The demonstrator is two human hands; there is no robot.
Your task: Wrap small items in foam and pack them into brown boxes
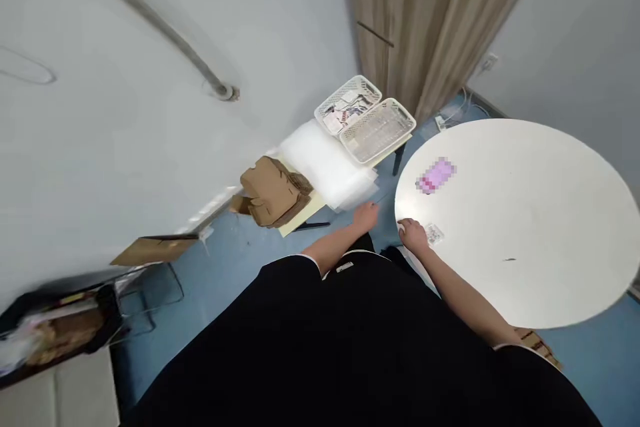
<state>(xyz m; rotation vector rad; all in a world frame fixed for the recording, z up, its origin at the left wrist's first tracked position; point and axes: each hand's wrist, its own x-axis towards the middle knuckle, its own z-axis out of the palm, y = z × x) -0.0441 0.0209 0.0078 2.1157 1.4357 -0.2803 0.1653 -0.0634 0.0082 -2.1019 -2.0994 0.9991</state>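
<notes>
My right hand (413,235) rests on the near left edge of a round white table (525,213), fingers curled, touching a small clear packet (434,234). Whether it grips the packet is not clear. My left hand (365,216) reaches toward a stack of translucent white sheets (327,163) on a low side table, fingers loosely bent, holding nothing that I can see. A pink blurred item (436,175) lies farther in on the round table.
Two white mesh baskets (377,130) with small items sit past the sheets. Folded brown cardboard (273,192) lies on a yellow board. A wooden cabinet (415,33) stands behind. A black bin (55,330) is at the lower left. Blue floor below.
</notes>
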